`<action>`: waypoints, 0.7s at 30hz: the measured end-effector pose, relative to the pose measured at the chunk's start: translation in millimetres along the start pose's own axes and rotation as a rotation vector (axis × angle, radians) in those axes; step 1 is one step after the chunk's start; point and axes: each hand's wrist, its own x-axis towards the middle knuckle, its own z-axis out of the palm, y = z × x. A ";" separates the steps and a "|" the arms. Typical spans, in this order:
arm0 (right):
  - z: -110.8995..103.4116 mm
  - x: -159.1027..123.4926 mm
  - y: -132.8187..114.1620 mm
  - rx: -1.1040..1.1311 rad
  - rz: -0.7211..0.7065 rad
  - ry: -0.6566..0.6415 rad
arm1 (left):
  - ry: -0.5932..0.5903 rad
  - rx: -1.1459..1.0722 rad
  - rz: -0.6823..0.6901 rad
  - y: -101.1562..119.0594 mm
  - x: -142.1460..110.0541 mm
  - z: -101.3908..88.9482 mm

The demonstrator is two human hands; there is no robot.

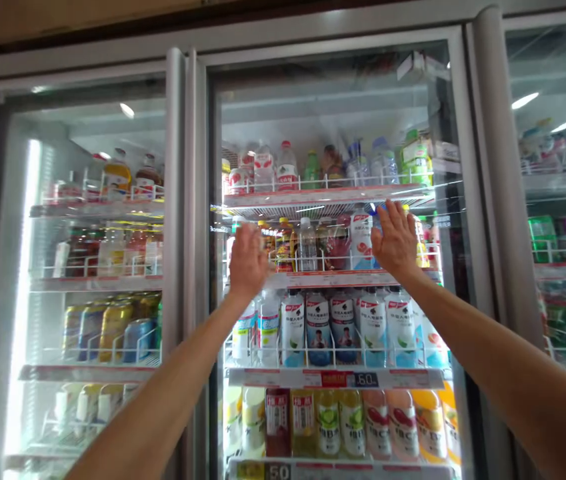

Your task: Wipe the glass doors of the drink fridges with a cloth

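Note:
Both my arms reach forward to the closed middle glass door (333, 87) of a drinks cooler. My left hand (249, 261), slightly blurred, is raised with fingers stretched up in front of the second shelf, left of centre. My right hand (395, 241) is spread flat, palm forward, before the same shelf on the right. Neither hand holds anything; whether the palms touch the glass I cannot tell. Behind the glass, between the hands, stand a clear bottle (307, 243) and a large white bottle (361, 233). White-labelled bottles (293, 330) fill the shelf below.
The left cooler door (97, 160) has a long vertical handle (175, 200) and cans (113, 327) behind it. A thick grey post (500, 167) divides the middle door from the right cooler (557, 267). Juice-coloured bottles (353, 423) stand on a low shelf. A cardboard-brown panel (87, 17) lies above.

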 end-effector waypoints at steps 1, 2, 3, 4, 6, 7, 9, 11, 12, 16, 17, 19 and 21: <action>0.0 -0.1 0.3 0.000 -0.002 0.001 | -0.077 -0.032 0.138 7.0 -4.6 1.8; -0.1 -0.1 0.8 0.001 -0.004 0.002 | -0.148 -0.067 0.276 11.5 -8.5 3.2; -0.2 -0.1 1.2 0.002 -0.004 0.006 | -0.183 -0.091 0.362 12.1 -11.2 3.8; -0.4 -0.1 1.6 0.003 -0.004 0.010 | -0.173 -0.099 0.371 8.7 -12.5 3.5; -0.7 -0.1 1.8 0.005 0.000 0.017 | -0.046 -0.065 0.197 -5.3 -13.2 0.9; -0.8 -0.2 1.6 0.007 0.003 0.019 | 0.022 -0.042 0.090 -11.2 -14.1 -0.7; -0.9 -0.7 0.7 0.014 0.006 0.022 | 0.071 -0.018 0.005 -11.0 -20.5 -2.4; -0.8 -1.4 0.4 0.028 0.004 0.027 | -0.010 -0.056 0.177 7.1 -32.6 -1.6; -0.7 -1.7 0.9 0.036 0.001 0.033 | -0.079 -0.086 0.314 18.9 -38.9 -0.5; -1.2 -1.0 7.7 0.061 -0.008 0.060 | -0.230 -0.125 0.467 35.7 -42.9 3.3; -2.0 -0.5 8.9 0.066 -0.014 0.063 | -0.171 -0.105 0.315 30.2 -37.4 4.4; -4.6 -0.1 5.4 0.086 -0.042 0.058 | -0.010 -0.080 0.002 18.9 -22.9 8.8; -7.4 -2.4 -10.8 0.154 -0.074 0.069 | 0.048 -0.120 -0.102 20.5 -9.8 17.0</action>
